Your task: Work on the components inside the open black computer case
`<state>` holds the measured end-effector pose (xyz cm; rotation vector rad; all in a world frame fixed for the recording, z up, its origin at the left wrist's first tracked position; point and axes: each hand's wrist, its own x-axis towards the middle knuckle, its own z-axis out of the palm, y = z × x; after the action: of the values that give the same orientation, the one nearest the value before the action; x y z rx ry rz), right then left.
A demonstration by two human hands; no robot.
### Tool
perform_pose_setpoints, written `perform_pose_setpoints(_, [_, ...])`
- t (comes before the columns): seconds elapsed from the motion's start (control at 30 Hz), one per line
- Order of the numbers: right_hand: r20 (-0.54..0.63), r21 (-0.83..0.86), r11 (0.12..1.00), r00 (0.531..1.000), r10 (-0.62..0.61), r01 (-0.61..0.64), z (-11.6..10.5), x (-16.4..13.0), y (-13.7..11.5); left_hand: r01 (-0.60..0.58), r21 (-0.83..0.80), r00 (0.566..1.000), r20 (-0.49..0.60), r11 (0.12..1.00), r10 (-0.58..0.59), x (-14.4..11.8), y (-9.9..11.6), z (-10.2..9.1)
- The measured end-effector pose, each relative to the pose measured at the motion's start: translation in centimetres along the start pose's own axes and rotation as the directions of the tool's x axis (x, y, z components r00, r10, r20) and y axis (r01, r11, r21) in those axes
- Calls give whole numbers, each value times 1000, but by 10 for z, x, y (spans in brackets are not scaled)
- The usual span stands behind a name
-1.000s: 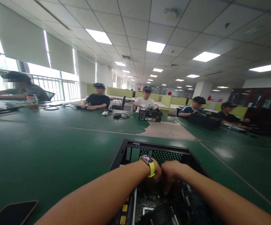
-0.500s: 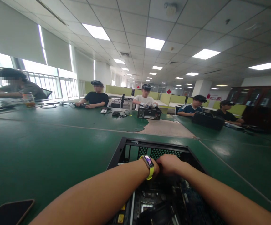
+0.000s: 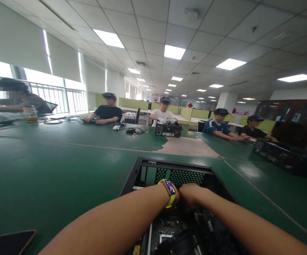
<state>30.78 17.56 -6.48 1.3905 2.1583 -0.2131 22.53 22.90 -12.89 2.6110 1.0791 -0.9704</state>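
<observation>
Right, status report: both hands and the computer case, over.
Left hand and right hand together, low inside open computer case. Grip hidden. Motherboard exposed below. Phone lies apart, nothing blocking.

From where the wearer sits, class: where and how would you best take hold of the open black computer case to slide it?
Probably by the far top rail of the computer case, fingers hooked over it from above. It is a bare, straight bar, while both hands, left hand and right hand, crowd the board inside.
</observation>
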Motion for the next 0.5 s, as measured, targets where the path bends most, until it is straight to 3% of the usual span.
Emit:
perform_pose_setpoints(0.13, [88, -4, 1000, 996, 14, -14, 4, 4, 0, 18, 16, 1000, -5, 1000, -18, -6, 6, -3])
perform_pose_setpoints(0.33, [17, -32, 999, 999, 40, -39, 10, 8, -1, 54, 19, 998, -17, 998, -54, -20, 10, -7])
perform_pose_setpoints(0.43, [1, -36, 999, 999, 41, -41, 5, 3, 1, 48, 12, 997, -59, 999, -47, -45, 13, -22])
perform_pose_setpoints(0.5, [-53, -26, 999, 998, 30, -31, -5, -11, 3, 21, 3, 988, -150, 1000, -21, -81, 16, -37])
